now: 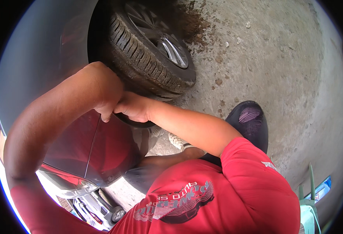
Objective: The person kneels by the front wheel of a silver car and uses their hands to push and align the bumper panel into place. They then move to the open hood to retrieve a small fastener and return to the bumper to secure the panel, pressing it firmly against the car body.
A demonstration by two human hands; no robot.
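My left hand [108, 96] bends down over the rim of a car's wheel arch, just behind a muddy tyre [140, 58] on a silver alloy wheel [173, 50]. Right against it is my right hand [132, 107], reaching in from the other side with its fingers curled at the same edge. Both hands look closed. Whatever lies between or behind the fingers is hidden from this view. The wheel is turned outward, so its tread faces the hands. Glossy dark body panel [72, 140] lies below them, reflecting the red of my shirt.
Stained concrete floor [280, 78] with small stones and dirt clumps stretches to the right. My bent knee [250, 119] and a light shoe [176, 141] are below the wheel. A pale green plastic chair [309, 216] stands lower right. Another vehicle [95, 210] shows lower left, past the car's lamp [72, 189].
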